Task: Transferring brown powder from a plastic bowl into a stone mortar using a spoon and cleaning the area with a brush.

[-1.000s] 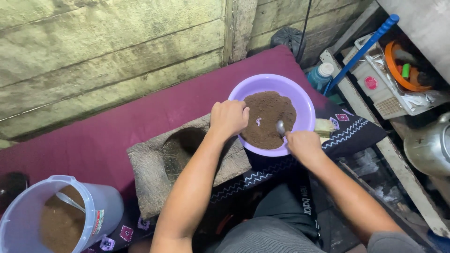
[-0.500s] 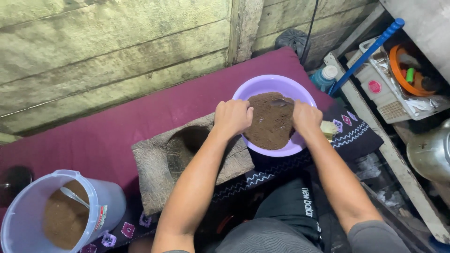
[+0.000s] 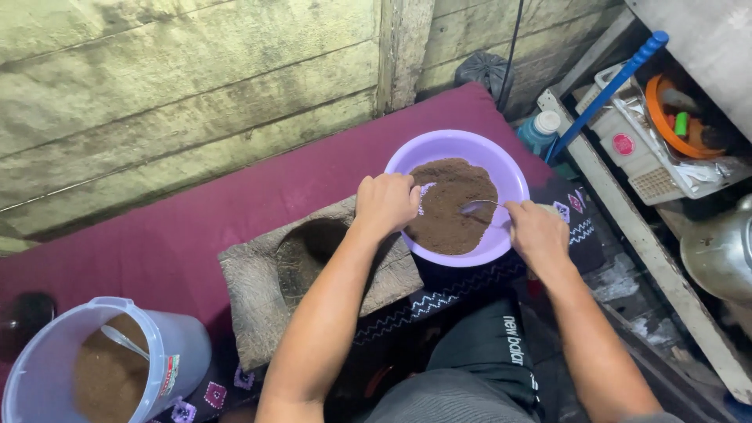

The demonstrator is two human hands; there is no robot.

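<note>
Gripping purple bowl (image 3: 501,160) rim with left hand (image 3: 386,204), clenched. Pinching metal spoon (image 3: 479,207) in right hand (image 3: 536,232), tip over brown powder (image 3: 450,207). Sitting on maroon cloth (image 3: 235,211), just beside stone mortar (image 3: 313,274).

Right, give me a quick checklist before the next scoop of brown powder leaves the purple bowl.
1. Left hand steadies the purple bowl at its rim: ok.
2. Right hand grips the spoon: ok.
3. Spoon bowl rests on the brown powder: ok; how much it carries: cannot tell.
4. Stone mortar hollow beside the bowl is unobstructed: ok.
5. Plastic jug at lower left is open, powder and a second spoon inside: ok.
6. Bowl sits flat on the maroon mat: cannot tell.
</note>
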